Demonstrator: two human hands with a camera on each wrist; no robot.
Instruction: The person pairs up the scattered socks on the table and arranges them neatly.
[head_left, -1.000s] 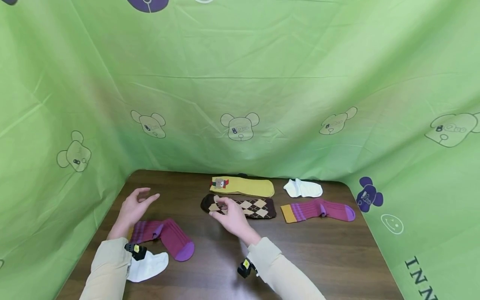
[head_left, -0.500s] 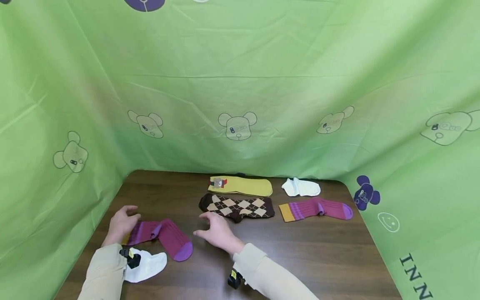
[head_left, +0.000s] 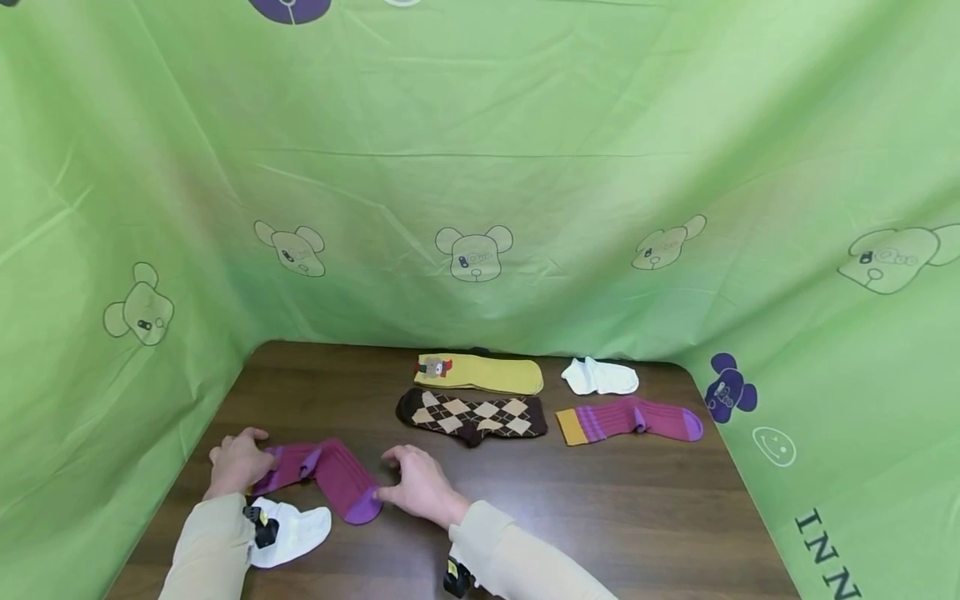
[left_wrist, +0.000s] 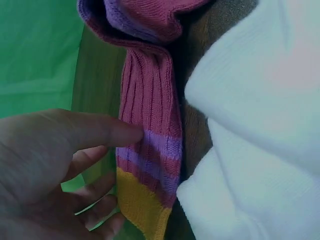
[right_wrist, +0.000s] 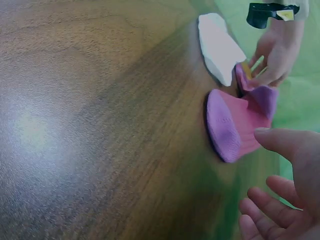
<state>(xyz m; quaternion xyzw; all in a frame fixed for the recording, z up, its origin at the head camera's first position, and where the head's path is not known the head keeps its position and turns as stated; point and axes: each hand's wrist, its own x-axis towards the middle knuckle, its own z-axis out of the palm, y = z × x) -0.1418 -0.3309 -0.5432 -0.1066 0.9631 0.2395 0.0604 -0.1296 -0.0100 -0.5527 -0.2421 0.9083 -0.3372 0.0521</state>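
Wore a pale cream left sleeve (head_left: 198, 554) and a matching right sleeve (head_left: 536, 558), both plain, long and softly creased, with broad cuffs (head_left: 221, 515) at the wrists. Carried a small, blocky black left camera (head_left: 265, 532) beside one cuff, with a yellow patch (right_wrist: 285, 15). Carried a similar right camera (head_left: 456, 578) by the other, also yellow-marked. Showed bare left fingers (left_wrist: 95, 129) and right fingers (right_wrist: 281, 143).

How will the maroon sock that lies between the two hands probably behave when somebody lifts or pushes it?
The maroon sock will likely be floppy, as it bends midway along its length. Its ribbed knit suggests it may stretch a little. It is unlikely to roll, since it lies mostly flat on the table.
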